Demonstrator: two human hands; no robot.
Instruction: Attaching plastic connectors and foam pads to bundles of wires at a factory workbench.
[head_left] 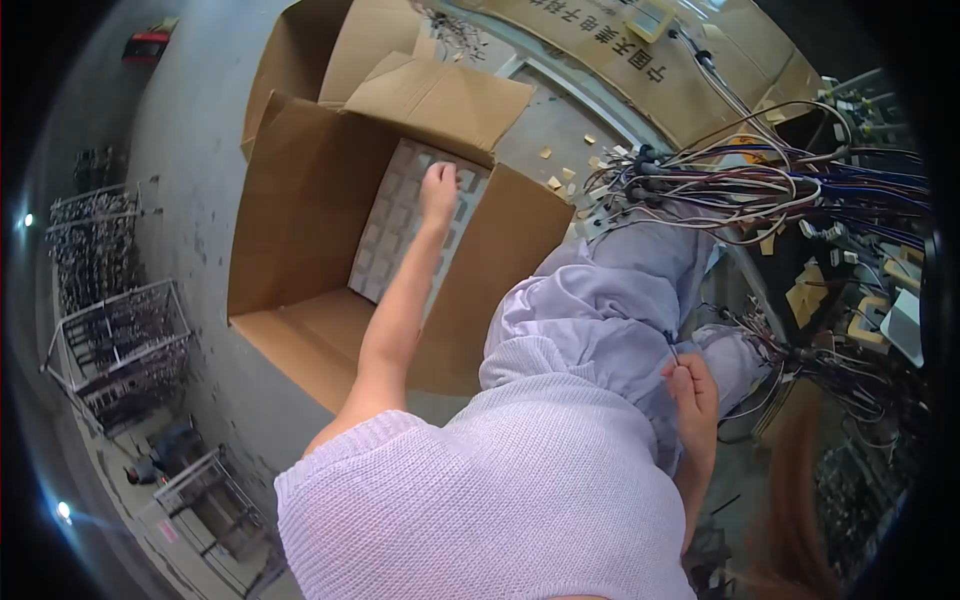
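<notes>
My left arm stretches into a large open cardboard box (300,215). Over the pale moulded tray (395,215) inside it, my left hand (440,188) is closed with curled fingers; whatever they may grip is hidden. Rows of shallow pockets cover the tray. Beside my right thigh, my right hand (692,385) is closed in a pinch. A thin, dark-tipped piece (672,346) sticks up from its fingers, too small to name. Nearest that hand are my pale lilac trousers (610,320) and a cable bundle (755,335).
Thick bundles of wires with connectors (740,190) spread over the right side. Flattened cardboard (600,60) lies at the far side, near small yellowish scraps (555,183) on the floor. Metal racks (120,340) hung with dark parts stand at the left. The box flaps (440,100) stick outward.
</notes>
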